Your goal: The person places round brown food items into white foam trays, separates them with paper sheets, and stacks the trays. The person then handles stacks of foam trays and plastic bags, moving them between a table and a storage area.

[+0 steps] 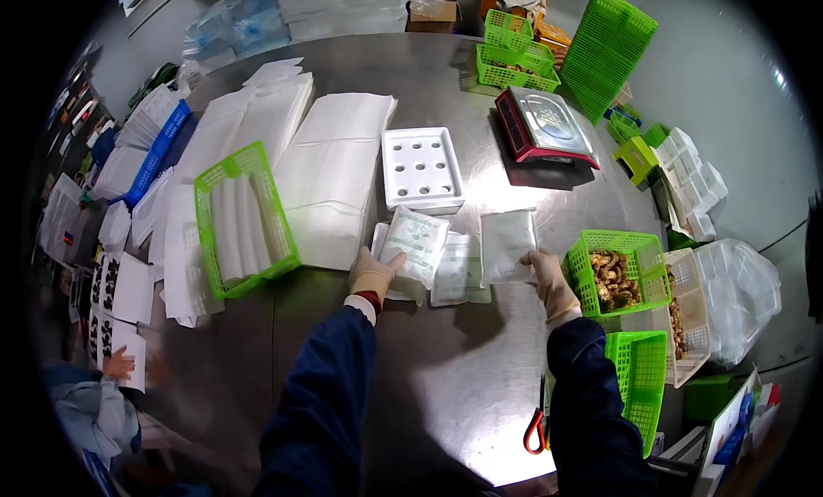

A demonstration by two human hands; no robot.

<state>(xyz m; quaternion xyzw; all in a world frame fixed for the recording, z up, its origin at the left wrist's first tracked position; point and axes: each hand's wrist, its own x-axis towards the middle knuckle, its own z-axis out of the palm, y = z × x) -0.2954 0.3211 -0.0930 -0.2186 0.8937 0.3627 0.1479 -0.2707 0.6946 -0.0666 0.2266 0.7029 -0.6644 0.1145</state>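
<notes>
My left hand (373, 275), in a pale glove, grips the lower left edge of a white gel ice pack (415, 242) with faint green print. That pack overlaps others lying on the steel table, among them a second ice pack (462, 278) to its right. Also gloved, my right hand (551, 284) pinches the right edge of a plainer whitish ice pack (507, 247). Just beyond the packs is a white foam box (421, 204), with a panel of round holes showing at its top.
Left of the foam box lie stacked white sheets (330, 167) and a green basket (289, 255) of white rolls. A red scale (549, 124) stands far right. Green baskets (656, 300), one with brown mushroom-like pieces, and red-handled scissors (536, 434) flank my right arm. Another person's hand (119, 362) shows left.
</notes>
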